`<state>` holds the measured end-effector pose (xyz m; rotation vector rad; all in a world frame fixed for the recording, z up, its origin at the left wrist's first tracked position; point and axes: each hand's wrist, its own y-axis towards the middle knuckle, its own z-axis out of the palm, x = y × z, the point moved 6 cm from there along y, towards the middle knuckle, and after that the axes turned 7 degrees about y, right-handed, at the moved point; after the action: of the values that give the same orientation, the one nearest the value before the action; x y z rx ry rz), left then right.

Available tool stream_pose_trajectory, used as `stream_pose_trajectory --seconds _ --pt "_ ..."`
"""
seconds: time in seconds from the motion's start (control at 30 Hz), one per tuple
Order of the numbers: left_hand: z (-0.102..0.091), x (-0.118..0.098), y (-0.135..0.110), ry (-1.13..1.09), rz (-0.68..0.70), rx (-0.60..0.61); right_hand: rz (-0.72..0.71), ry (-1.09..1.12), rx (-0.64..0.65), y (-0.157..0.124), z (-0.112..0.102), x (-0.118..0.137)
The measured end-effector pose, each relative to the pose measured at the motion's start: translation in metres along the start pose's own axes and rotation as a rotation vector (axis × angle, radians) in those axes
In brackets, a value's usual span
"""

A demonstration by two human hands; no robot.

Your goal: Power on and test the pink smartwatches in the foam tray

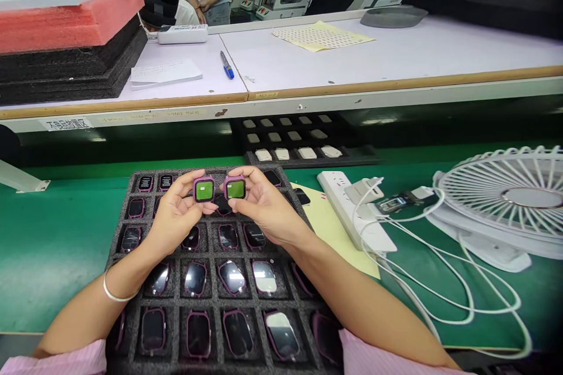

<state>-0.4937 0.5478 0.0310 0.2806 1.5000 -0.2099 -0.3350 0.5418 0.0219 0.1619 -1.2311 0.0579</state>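
Two purple-framed smartwatch bodies without straps are held side by side above a dark foam tray [172,304], their screens lit green. My left hand [178,208] pinches the left smartwatch [204,190] by its edge between thumb and fingers. The right smartwatch [236,188] is gripped the same way by my right hand [264,205]. A small gap separates the two. Below them, the tray's compartments hold several more smartwatches, such as a dark-screened one [199,334]; two at the far left corner, including this lit smartwatch [145,183], show text. My forearms hide part of the tray.
Right of the tray stand a white power strip [358,211], tangled white cables and a white fan [505,199]. A yellow sheet [347,249] lies beside the tray. Under the raised shelf [308,70] is another tray [316,158] with white pieces. Several people are beyond the shelf.
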Motion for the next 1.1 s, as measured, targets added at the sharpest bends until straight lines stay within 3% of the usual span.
stream_pose_trajectory --seconds 0.23,1.1 --pt "-0.0041 -0.0008 0.0005 0.07 -0.006 -0.059 0.021 0.002 -0.005 0.0008 0.0013 -0.0001" --pt "-0.0035 0.0011 0.0006 0.017 -0.021 -0.042 0.1 0.053 -0.005 -0.0021 0.0034 0.0002"
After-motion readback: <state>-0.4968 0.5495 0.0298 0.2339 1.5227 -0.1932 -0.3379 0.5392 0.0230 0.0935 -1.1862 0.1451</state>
